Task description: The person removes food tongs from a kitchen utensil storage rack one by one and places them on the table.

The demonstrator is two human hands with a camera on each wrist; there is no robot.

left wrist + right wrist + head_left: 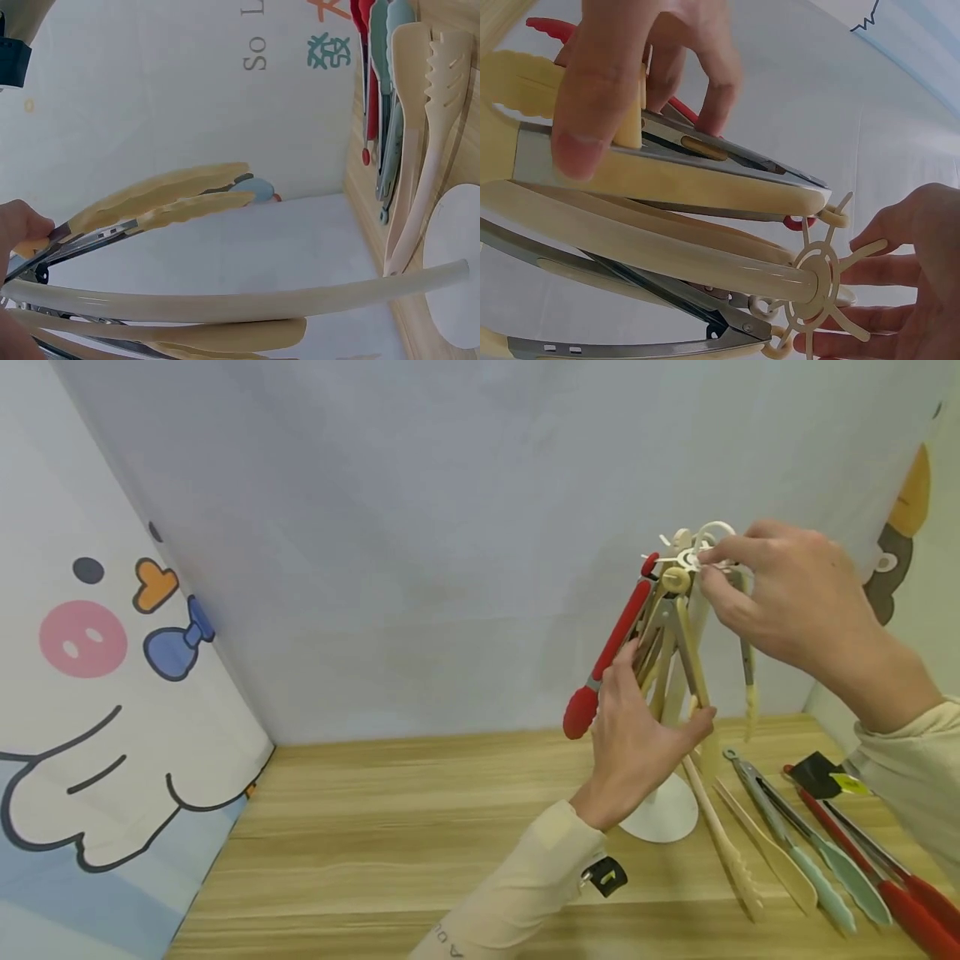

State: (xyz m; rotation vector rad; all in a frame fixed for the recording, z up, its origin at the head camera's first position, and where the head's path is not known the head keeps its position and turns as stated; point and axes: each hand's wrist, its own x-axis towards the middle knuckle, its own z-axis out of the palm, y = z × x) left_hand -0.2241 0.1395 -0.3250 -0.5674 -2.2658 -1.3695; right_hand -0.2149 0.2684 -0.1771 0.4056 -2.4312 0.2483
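Note:
A cream utensil rack has a round white base (660,817), a tall pole (225,306) and a wheel of hooks (831,289) on top. My left hand (633,735) grips a pair of cream-yellow tongs (720,184) hanging from a hook, thumb on one arm and fingers on the other. My right hand (802,593) pinches the hook wheel at its right side, fingertips among the hooks. Red-tipped tongs (618,635) hang on the rack's left, beside my left fingers. Another cream-tipped pair of tongs (165,199) and a cream spoon-like utensil (247,335) hang there too.
On the wooden table (375,827), right of the base, lie a cream slotted utensil (723,843), a cream spoon (776,856), mint-green tongs (813,843) and red tongs (885,877). A black object (816,775) lies behind them. Cloth walls (450,568) stand at the back and sides.

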